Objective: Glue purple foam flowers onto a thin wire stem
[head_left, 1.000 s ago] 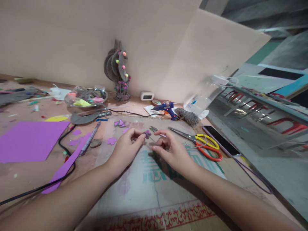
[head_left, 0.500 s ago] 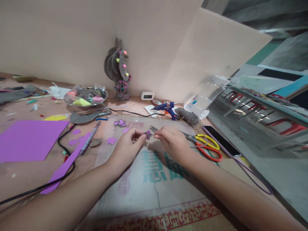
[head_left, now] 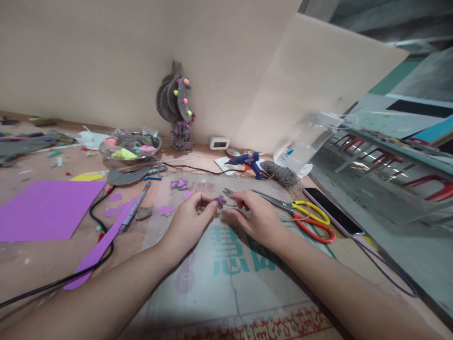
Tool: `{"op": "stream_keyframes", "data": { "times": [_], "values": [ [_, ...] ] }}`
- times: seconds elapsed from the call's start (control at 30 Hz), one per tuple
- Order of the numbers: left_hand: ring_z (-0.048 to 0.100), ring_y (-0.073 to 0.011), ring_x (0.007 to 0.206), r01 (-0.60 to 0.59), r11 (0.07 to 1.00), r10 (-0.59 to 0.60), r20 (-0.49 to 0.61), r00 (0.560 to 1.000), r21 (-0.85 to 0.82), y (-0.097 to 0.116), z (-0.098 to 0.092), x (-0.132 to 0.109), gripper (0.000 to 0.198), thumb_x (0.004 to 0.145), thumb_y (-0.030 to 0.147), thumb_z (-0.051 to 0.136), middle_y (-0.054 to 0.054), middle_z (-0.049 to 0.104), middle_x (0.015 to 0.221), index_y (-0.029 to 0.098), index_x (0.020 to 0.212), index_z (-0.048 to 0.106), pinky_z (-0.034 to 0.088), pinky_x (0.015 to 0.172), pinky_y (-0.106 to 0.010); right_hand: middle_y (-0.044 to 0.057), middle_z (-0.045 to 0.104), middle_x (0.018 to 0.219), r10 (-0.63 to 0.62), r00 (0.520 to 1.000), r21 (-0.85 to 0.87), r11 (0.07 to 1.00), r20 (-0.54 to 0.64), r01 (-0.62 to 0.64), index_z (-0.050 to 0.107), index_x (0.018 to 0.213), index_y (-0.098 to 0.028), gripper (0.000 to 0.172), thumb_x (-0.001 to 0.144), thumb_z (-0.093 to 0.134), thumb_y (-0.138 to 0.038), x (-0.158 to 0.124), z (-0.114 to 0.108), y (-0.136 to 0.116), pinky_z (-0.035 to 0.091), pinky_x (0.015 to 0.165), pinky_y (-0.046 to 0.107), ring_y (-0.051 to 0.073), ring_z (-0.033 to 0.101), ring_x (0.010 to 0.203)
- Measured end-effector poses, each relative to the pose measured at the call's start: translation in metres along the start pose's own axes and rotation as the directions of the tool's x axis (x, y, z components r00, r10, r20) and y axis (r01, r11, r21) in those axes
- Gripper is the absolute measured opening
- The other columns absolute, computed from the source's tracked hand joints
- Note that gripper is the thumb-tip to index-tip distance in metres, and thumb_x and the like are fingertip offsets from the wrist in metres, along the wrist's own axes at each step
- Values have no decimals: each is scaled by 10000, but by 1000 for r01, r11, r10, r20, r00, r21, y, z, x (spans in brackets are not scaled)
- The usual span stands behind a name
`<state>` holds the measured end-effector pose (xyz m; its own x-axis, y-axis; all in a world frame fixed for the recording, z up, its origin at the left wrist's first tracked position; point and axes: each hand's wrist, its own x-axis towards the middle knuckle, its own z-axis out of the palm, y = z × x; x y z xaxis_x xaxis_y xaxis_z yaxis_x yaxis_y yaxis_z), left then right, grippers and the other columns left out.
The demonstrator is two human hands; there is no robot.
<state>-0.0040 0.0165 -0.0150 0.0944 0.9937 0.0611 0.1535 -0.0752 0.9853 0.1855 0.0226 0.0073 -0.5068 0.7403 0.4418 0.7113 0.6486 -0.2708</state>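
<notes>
My left hand (head_left: 193, 212) pinches a small purple flower (head_left: 221, 202) between thumb and fingers, above the board. A thin grey cord (head_left: 231, 205) runs from the flower toward my right hand (head_left: 260, 215). The right thumb and index finger are apart, with the cord passing close to them; whether it touches a finger I cannot tell. Beyond and beside this hand lie scissors (head_left: 293, 206) with yellow and orange handles, and a loop of cord crosses the handles. Purple flower cut-outs (head_left: 167, 210) and a small stack of purple-and-grey flowers (head_left: 179, 184) lie left of my hands.
A blue glue gun (head_left: 247, 163) and grey yarn bundle (head_left: 281, 174) lie at the back. A phone (head_left: 332, 211) lies right. At left are a purple sheet (head_left: 49, 210), a pen (head_left: 136, 205), a black cable (head_left: 94, 212) and a metal bowl (head_left: 106, 153) of scraps.
My right thumb and index finger have parted from their pinch near the flower. The left hand still holds the flower. The whole view has shifted slightly.
</notes>
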Motion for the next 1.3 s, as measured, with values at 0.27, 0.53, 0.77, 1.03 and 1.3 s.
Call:
{"op": "stream_keyframes", "data": {
  "times": [0.27,0.53,0.77,1.03,1.3],
  "values": [
    [575,-154,717,-5,999,4,-20,1000,-53,4,0,-2,155,836,327,537,-11,626,758,175,811,560,408,650,-268,62,556,1232,440,841,719,468,315,-514,343,908,-252,300,806,613,-335,6,0,-22,336,311,195,8,426,354],
    [552,-148,672,-26,998,24,-45,999,-54,2,1,-2,147,827,315,539,-1,598,709,172,799,560,415,644,-271,-28,555,716,414,880,653,604,233,-457,462,907,-205,226,757,629,-233,5,8,-23,497,576,257,121,586,622],
    [551,-149,665,-40,997,37,-43,998,-70,6,3,-2,129,823,295,534,-1,592,691,173,787,558,417,639,-268,49,654,847,109,992,126,987,-65,-100,622,927,-200,121,888,510,-222,1,8,-1,479,722,319,183,611,786],
    [552,-151,673,-42,998,40,-36,999,-44,4,3,-1,128,817,295,541,-1,593,685,179,768,561,410,635,-265,42,653,784,-100,984,-36,995,-146,96,640,969,-189,186,921,462,-174,0,8,3,471,688,283,166,600,744],
    [586,-165,750,-35,999,36,11,999,-31,4,2,-4,156,828,324,539,-20,632,761,176,797,579,420,675,-273,42,695,894,149,975,123,984,-163,-130,615,992,-191,144,899,519,-245,1,12,-5,487,716,276,165,645,772]
  ]
}}
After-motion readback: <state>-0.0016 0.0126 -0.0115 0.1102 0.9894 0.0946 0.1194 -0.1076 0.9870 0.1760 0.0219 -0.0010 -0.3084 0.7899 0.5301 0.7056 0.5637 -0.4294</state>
